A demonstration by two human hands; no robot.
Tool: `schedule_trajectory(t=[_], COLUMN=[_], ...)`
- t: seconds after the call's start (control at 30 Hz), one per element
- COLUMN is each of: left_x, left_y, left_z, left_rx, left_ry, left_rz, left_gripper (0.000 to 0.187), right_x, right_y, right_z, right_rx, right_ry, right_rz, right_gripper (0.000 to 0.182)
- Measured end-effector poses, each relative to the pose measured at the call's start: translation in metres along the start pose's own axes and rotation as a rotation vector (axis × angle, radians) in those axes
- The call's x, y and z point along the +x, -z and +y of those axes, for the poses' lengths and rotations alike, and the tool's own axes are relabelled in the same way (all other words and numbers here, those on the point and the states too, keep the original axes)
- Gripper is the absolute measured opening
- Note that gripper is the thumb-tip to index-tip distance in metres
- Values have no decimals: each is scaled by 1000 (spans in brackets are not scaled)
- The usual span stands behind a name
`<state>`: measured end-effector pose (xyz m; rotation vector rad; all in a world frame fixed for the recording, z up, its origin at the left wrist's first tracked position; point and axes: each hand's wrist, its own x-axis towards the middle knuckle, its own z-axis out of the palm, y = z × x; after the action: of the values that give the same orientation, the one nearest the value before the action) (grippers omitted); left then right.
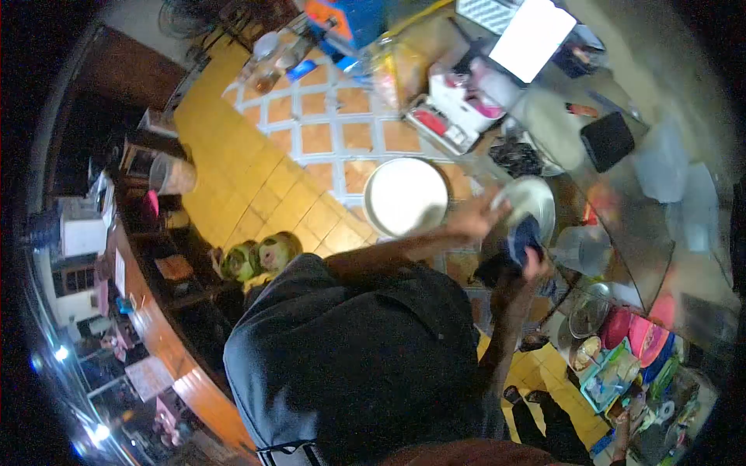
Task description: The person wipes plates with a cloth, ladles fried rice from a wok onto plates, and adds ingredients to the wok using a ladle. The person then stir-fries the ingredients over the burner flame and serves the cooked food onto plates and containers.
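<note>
My left hand (475,220) reaches to the near rim of a round, pale, shiny dish (538,194), and its fingers are closed at the edge, blurred by motion. In my right hand (535,266) is a bunched dark blue cloth (525,234), which lies against the dish and hides its lower part. A large, round white basin (406,197) stands on the tiled counter (356,133), left of my hands and under my left forearm.
A white box with pink items (474,97) and a black tray (608,141) lie beyond my hands. At right stand a clear container (583,250), pink bowls (646,339) and a turquoise basket (611,376). Green coconuts (273,253) sit at left. Another person's legs (548,423) show at lower right.
</note>
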<state>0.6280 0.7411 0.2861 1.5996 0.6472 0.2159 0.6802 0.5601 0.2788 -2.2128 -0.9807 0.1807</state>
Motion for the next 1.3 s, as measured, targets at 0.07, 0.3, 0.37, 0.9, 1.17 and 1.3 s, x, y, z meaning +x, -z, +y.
schedule_trajectory(t=[0.07,0.3,0.37,0.9,1.17,1.3], left_x=[-30,-76,-85,-134,-73,-73], left_y=[-16,59,73,199,293,274], left_z=[-58,-55,-45,-214,-310,-269], left_rx=[-129,-465,-528,-686,-675,-794], left_ry=[-296,-3,46,-127,-261,-49], left_rz=[15,293,316,693,1156,1001], left_gripper=[49,33,32,26,40,39], right_x=[1,3,-25,7,16,105], right_y=[-58,-80,-95,-60,-37,14], right_z=[21,0,-17,-42,193,108], right_rx=[-283,-514,-294,272,572,1011], right_ry=[360,34,215,-172,-644,-979], right_rz=[164,-26,-65,-1271,-1,354], right_gripper=[50,38,42,34,39,45])
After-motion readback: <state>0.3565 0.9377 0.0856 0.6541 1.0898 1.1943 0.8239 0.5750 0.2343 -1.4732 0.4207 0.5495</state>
